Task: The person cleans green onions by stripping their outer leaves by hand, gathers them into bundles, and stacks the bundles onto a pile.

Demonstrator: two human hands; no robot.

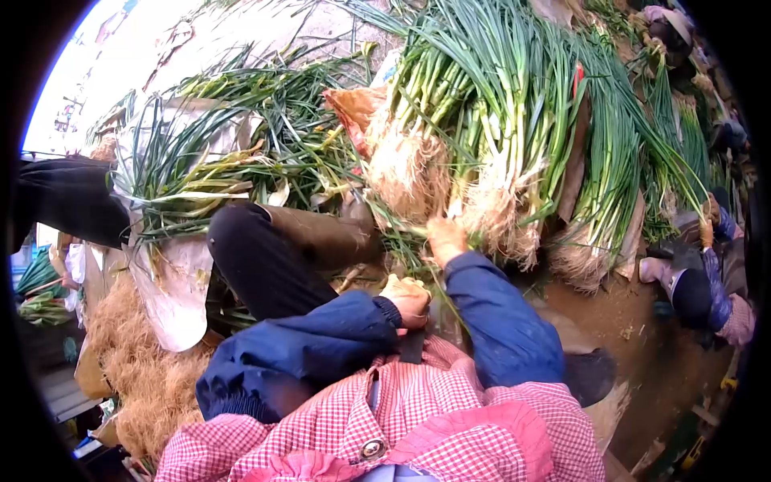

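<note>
Green onions, several bundles: laid side by side ahead and to the right, leaves pointing away, pale roots toward the wearer. Loose leaves, one spread heap: ahead and to the left, beyond the bent knee. Checked garment, pink and white: on the wearer's torso. Root heap, tan, fibrous: low at left. Boot, brown: between loose leaves and lap. Another person: at the right edge, beside further bundles. Right hand: at the root ends of the nearest bundles, fingers bent, seemingly pinching a thin stalk. Left hand: above the lap, fingers curled closed. Dark flat piece: directly below the left hand, identity unclear.
</note>
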